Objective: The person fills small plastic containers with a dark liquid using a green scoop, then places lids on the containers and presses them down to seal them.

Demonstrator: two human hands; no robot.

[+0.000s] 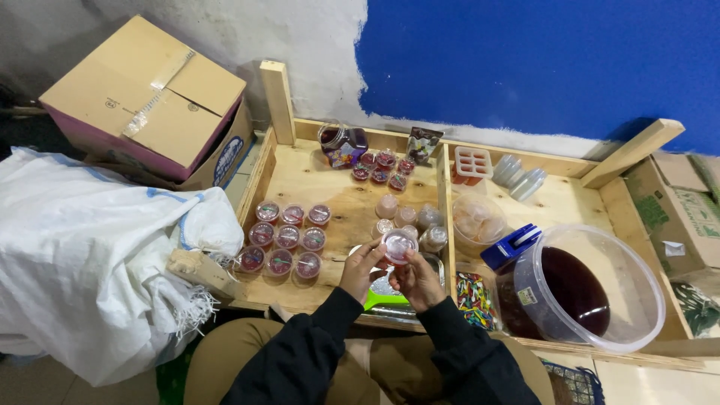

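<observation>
I pinch a small lidded cup (pixel 399 244) between both hands near the wooden tray's (pixel 322 187) front edge. My left hand (pixel 362 268) and right hand (pixel 414 279) close their fingers narrowly around it.

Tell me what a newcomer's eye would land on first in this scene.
Probably the big clear tub of dark red liquid at the right of the wooden tray, set against the bright blue wall. Next, near the tray's middle, the left hand and right hand hold one small lidded cup between them. To their left stands a neat block of nine filled cups, with a white sack beyond.
</observation>
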